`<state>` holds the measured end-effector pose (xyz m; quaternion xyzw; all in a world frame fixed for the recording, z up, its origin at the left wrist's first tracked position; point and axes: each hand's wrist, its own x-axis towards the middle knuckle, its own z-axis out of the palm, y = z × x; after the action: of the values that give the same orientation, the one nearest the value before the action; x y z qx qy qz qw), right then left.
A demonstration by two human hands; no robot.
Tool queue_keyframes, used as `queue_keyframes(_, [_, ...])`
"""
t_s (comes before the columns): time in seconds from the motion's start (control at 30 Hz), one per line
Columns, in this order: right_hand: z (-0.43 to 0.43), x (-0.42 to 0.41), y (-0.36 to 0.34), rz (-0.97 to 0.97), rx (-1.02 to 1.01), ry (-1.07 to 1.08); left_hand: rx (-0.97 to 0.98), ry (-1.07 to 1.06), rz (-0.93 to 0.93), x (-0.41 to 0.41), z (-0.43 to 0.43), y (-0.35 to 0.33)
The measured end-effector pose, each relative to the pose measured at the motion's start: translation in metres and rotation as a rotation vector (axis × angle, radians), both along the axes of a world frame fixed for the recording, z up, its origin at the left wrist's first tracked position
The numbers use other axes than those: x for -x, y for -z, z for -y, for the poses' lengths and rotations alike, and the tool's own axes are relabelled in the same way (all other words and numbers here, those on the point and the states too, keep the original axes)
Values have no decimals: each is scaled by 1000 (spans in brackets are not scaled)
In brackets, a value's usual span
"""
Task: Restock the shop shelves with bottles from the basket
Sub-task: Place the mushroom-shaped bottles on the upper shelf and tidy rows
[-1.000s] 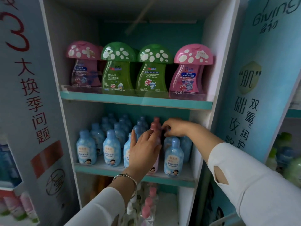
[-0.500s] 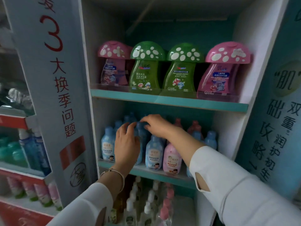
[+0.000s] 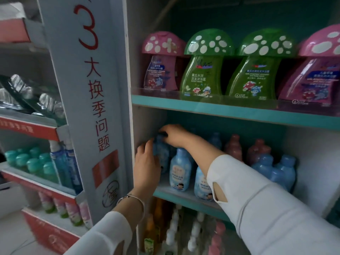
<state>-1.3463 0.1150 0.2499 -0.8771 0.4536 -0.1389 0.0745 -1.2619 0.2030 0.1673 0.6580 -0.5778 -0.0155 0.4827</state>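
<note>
**Two hands on a blue bottle at the left end of a shop shelf**

The view looked down from head height into a white shelving unit with teal edges. Just left of centre in the frame, both hands met on one blue bottle, which stood upright at the far left end of the middle shelf, close to the unit's side wall. The right hand reached in from the lower right in a white sleeve, its fingers curled down over the bottle's cap. The left hand came up from the bottom of the frame, a silver bracelet on its wrist, and its fingers wrapped the bottle's left side.

Just right of that bottle, two more blue bottles with cartoon labels stood at the shelf's front edge. Further right, towards the back, were two pink bottles, and beyond them a cluster of darker blue bottles.

On the upper shelf, across the upper right of the frame, four mushroom-shaped bottles stood in a row: pink, green, green, pink, each with a white-spotted cap.

Below the middle shelf, at bottom centre, were white pump bottles, blurred. A pale upright panel with red Chinese characters and a large "3" filled the left-centre of the frame. To its left, another unit held teal-capped jars.
</note>
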Motion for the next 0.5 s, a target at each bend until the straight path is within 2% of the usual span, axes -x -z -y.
queue_keyframes(0.13, [0,-12,3,-83,-41,2,-40,4,69,-2,-1,-1])
queue_keyframes(0.3, [2,-11,-5,-165,-46,-19,-61,-13,-3,-5,0,-15])
queue_keyframes(0.5, [2,-7,-6,-121,-101,-80,-73,-49,21,-7,-1,-17])
